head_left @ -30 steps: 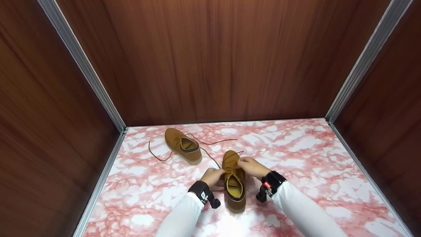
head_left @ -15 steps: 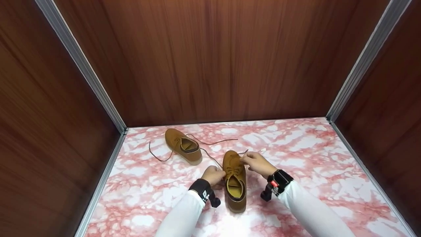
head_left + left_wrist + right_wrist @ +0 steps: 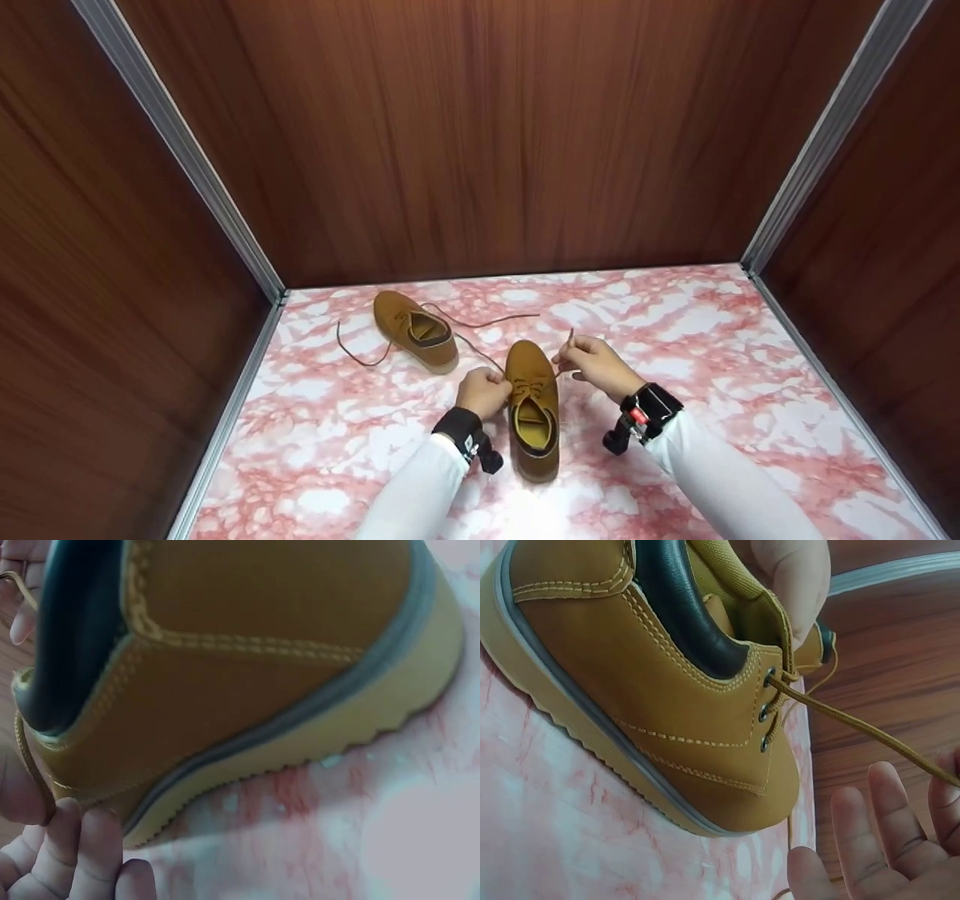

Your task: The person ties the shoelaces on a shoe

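The near tan shoe (image 3: 532, 405) stands on its sole at the front middle of the pink marbled counter (image 3: 712, 352), toe pointing to 12 o'clock and heel toward the person. Its lace (image 3: 855, 724) runs taut from the top eyelet out to about 2 o'clock, where the right hand (image 3: 596, 364) pinches it between thumb and fingers, the other fingers loosely spread in the right wrist view. The left hand (image 3: 484, 391) sits at 9 o'clock of the shoe, fingers curled against its side at the eyelets; it seems to grip the lace end there, though the exact hold is not clear. Both forearms wear white sleeves (image 3: 420, 487) with black wrist straps. A second tan shoe (image 3: 416, 339) lies at 10 o'clock, well apart, unlaced cord trailing over the counter. Dark wooden walls (image 3: 480, 135) enclose the counter.
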The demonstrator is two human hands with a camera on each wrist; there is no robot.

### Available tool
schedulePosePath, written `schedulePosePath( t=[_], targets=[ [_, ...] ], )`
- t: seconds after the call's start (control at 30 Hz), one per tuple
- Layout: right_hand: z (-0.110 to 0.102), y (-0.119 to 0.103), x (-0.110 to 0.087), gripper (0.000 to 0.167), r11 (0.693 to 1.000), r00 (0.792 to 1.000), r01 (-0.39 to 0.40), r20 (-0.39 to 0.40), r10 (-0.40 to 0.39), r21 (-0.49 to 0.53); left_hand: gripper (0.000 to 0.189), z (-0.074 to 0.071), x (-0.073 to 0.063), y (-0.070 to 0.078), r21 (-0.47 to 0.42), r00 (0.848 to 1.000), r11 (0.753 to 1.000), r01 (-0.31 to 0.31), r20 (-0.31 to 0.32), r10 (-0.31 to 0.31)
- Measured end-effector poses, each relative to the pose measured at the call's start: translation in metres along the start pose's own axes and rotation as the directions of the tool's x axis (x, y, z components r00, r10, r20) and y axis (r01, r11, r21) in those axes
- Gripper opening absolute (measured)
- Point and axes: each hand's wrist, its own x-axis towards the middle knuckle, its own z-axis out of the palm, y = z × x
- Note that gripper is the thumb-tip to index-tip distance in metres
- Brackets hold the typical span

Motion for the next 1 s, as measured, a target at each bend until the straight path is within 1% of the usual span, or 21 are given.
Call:
schedulePosePath(
  t=[0.07,0.17,0.23,0.33,0.4,0.43,0.5,0.6,0.7,0.83,0.93,1.0],
  targets=[
    [-0.002,-0.001,-0.001,0.027,1.000,1.000,-0.002,0.000,0.002,0.000,0.008,0.000,0.001,0.002,-0.034,1.000,0.999,-0.012,-0.022,0.011],
    [-0.004,0.000,-0.002,0.032,1.000,1.000,-0.018,-0.014,0.018,0.008,0.011,-0.001,0.002,0.005,-0.143,0.999,0.990,-0.021,-0.026,0.018],
    [-0.006,0.000,-0.002,0.034,1.000,1.000,-0.022,-0.018,0.022,0.013,0.012,-0.002,0.003,0.009,-0.224,1.000,0.974,-0.020,-0.019,0.016],
    [-0.008,0.001,-0.001,0.032,0.999,0.999,-0.029,-0.034,0.030,0.023,0.012,-0.005,0.004,0.017,-0.342,1.000,0.940,-0.022,-0.009,0.020],
    [-0.010,0.001,-0.002,0.031,1.000,0.999,-0.021,-0.037,0.022,0.021,0.011,-0.009,0.005,0.022,-0.386,1.000,0.922,-0.029,-0.008,0.028],
    [-0.011,0.001,-0.002,0.030,0.999,0.999,-0.023,-0.042,0.024,0.031,0.009,-0.010,0.006,0.025,-0.395,0.999,0.918,-0.036,-0.011,0.034],
    [-0.013,0.000,-0.003,0.028,0.999,0.999,-0.018,-0.046,0.020,0.044,0.007,-0.014,0.007,0.031,-0.396,0.999,0.917,-0.049,-0.017,0.046],
    [-0.016,-0.002,-0.004,0.028,0.998,0.998,-0.015,-0.059,0.019,0.066,0.013,-0.020,0.009,0.039,-0.363,0.997,0.928,-0.083,-0.030,0.078],
    [-0.020,-0.004,-0.005,0.030,0.998,0.997,-0.012,-0.082,0.017,0.062,0.019,-0.025,0.010,0.047,-0.306,0.991,0.942,-0.137,-0.037,0.132],
    [-0.025,-0.005,-0.005,0.031,0.999,0.994,-0.007,-0.113,0.011,0.042,0.019,-0.027,0.011,0.059,-0.208,0.979,0.956,-0.205,-0.049,0.200],
    [-0.028,-0.005,-0.005,0.030,1.000,0.991,-0.008,-0.134,0.010,0.017,0.017,-0.025,0.011,0.068,-0.159,0.970,0.957,-0.244,-0.053,0.239],
    [-0.029,-0.003,-0.006,0.029,1.000,0.989,-0.008,-0.150,0.008,0.002,0.017,-0.024,0.011,0.073,-0.143,0.961,0.950,-0.278,-0.046,0.274]
  ],
)
